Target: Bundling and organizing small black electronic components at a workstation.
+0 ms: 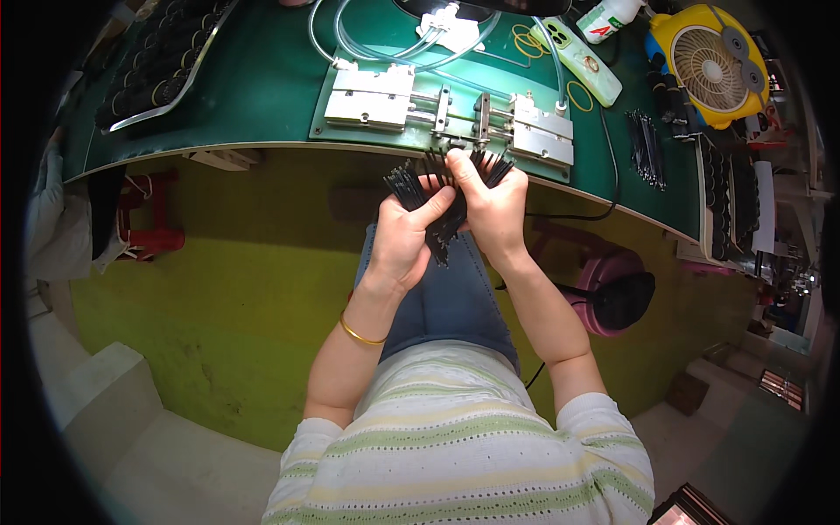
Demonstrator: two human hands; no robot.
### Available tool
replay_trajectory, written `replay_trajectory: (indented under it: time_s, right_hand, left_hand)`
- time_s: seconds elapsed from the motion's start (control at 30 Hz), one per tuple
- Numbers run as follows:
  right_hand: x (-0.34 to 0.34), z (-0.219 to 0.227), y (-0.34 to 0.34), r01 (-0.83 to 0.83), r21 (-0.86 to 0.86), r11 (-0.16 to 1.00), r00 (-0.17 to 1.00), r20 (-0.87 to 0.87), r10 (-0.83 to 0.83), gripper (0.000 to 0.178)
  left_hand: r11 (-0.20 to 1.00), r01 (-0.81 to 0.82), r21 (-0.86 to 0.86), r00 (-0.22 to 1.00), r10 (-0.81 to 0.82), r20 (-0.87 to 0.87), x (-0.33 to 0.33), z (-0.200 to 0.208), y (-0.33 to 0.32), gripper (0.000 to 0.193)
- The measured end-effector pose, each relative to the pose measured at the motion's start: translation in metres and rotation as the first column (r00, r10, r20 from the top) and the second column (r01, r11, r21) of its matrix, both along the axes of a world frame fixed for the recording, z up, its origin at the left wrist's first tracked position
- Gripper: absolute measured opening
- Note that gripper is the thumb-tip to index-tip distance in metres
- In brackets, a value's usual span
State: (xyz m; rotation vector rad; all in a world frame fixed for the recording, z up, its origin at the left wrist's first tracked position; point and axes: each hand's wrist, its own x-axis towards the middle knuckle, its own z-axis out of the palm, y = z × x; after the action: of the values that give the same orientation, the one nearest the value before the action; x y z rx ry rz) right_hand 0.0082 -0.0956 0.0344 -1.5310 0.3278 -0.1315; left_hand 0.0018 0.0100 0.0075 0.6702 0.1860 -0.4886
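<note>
Both of my hands are together just off the front edge of the bench, above my lap. My left hand [404, 234] is closed round a bunch of thin black wires [409, 185] with small metallic ends. Fingers and thumb of my right hand [492, 203] close on another part of the same kind of wires, which fan out upward between the hands. Some ends hang down below the palms. Straight ahead, close to the fingertips, a small metal fixture with two pneumatic cylinders [372, 96] is mounted on a plate on the bench.
The green bench top [262, 79] carries a tray of black wire bundles [162, 74] at left. To the right are a phone [582, 61], loose wires [646, 149], a yellow fan [707, 66] and a white bottle [610, 17]. A pink stool [604, 293] stands below; another person is at far left.
</note>
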Motion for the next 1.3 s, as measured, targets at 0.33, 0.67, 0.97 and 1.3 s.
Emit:
replay_trajectory:
  time_s: [0.33, 0.67, 0.97, 1.3]
  right_hand:
    - [0.0005, -0.0037, 0.0047, 0.069, -0.019, 0.997, 0.994, 0.083, -0.067, 0.020]
    - [-0.0003, -0.0014, 0.0060, 0.060, 0.013, 0.998, 0.996, 0.067, -0.061, 0.018]
    - [0.0032, -0.0055, 0.0016, 0.090, -0.002, 0.996, 0.996, 0.006, -0.090, 0.019]
    - [0.0045, -0.0060, 0.0013, 0.127, 0.078, 0.989, 0.992, 0.001, -0.127, 0.018]
  left_hand:
    - [0.992, -0.089, 0.085, 0.995, 0.093, -0.046, -0.0020, -0.0024, -0.0027, 0.012]
    - [0.995, -0.079, 0.064, 0.996, 0.082, -0.043, -0.0028, 0.0001, -0.0019, 0.011]
    - [0.995, -0.083, 0.055, 0.993, 0.087, -0.080, -0.0024, 0.0007, -0.0044, 0.010]
    - [0.997, -0.067, 0.037, 0.996, 0.069, -0.059, -0.0020, 0.0026, -0.0047, 0.011]
